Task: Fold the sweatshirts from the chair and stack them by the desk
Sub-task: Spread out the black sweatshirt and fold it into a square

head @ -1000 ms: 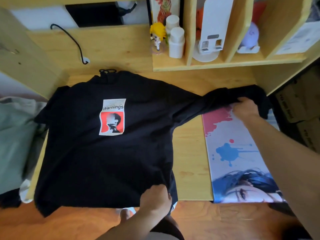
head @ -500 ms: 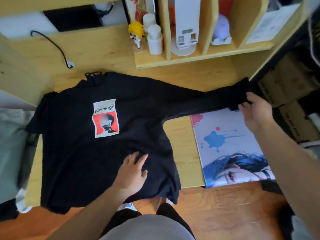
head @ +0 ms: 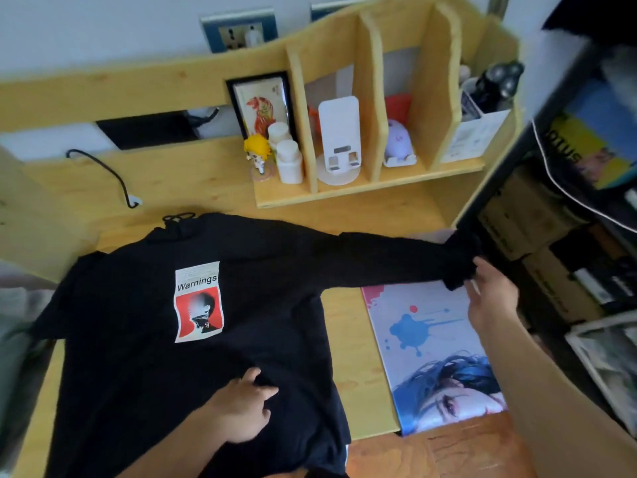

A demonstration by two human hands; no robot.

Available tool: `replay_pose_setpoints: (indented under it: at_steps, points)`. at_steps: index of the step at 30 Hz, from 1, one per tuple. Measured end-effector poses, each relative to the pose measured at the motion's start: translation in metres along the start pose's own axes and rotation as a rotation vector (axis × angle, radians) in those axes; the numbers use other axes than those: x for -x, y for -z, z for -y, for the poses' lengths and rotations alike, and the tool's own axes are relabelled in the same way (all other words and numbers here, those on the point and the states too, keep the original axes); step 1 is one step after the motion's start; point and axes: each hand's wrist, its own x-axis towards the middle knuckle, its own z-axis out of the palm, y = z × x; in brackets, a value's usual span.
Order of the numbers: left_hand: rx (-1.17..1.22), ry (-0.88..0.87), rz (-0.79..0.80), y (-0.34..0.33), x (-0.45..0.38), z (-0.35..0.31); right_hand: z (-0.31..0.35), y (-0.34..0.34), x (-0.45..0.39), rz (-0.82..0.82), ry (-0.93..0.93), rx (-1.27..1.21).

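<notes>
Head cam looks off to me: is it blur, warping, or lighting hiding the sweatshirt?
Head view: soft motion blur overall; wide-angle bending curves the desk shelf; the black sweatshirt swallows fold detail, only its Warnings print reads; right hand at the cuff is smeared.

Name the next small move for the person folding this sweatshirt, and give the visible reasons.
Probably bring the right hand leftward, folding the sleeve across the sweatshirt. That sleeve lies stretched out over the desk with its cuff at the right hand's fingers, while the left hand presses the body flat near the hem.
</notes>
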Motion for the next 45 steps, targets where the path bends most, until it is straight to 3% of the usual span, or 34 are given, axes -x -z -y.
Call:
replay_pose_setpoints:
  at_steps: [2,4,8,10,15,17,21,24,27,29,31,34,36,40,45]
  points:
    - [0.033,0.002,0.037,0.004,0.004,0.0,-0.025,0.028,-0.009,-0.024,-0.11,0.124]
    - [0.085,0.009,0.023,0.009,0.005,0.002,-0.028,0.043,-0.022,0.02,-0.184,0.071]
    - [0.156,0.007,-0.347,0.025,-0.004,0.0,-0.001,0.036,-0.041,0.041,-0.249,-0.282]
    - [0.195,-0.037,-0.49,0.027,-0.017,0.0,0.009,0.023,-0.043,0.06,-0.241,-0.252]
    - [0.141,-0.033,-0.193,0.015,-0.041,0.004,0.042,-0.01,-0.026,0.115,0.108,-0.035]
    - [0.069,-0.047,-0.174,0.009,-0.043,0.005,0.051,-0.011,-0.025,0.122,0.214,0.013]
    - [0.074,-0.049,-0.153,0.004,-0.039,0.002,0.033,0.024,-0.051,-0.008,0.017,0.125]
    - [0.102,-0.059,-0.147,0.003,-0.035,0.0,0.002,0.034,-0.054,-0.144,-0.151,0.609]
    - [0.195,-0.08,-0.179,0.0,-0.032,0.004,-0.033,-0.009,-0.013,-0.138,0.127,1.076]
    - [0.302,-0.087,-0.289,-0.005,-0.028,0.012,-0.061,-0.053,0.024,0.094,0.373,1.129]
    - [0.399,-0.066,-0.459,-0.014,-0.022,0.03,-0.096,-0.09,0.061,0.447,0.52,1.235]
    - [0.391,0.043,-0.598,-0.031,-0.012,0.073,-0.152,-0.121,0.099,0.871,0.66,1.542]
    - [0.33,0.142,-0.591,-0.042,-0.006,0.107,-0.179,-0.128,0.106,1.001,0.663,1.804]
    - [0.414,0.275,-0.423,-0.05,0.004,0.17,-0.193,-0.132,0.086,0.911,0.757,2.131]
    - [0.511,-0.003,-0.414,-0.051,0.012,0.197,-0.162,-0.146,0.066,0.648,0.519,2.323]
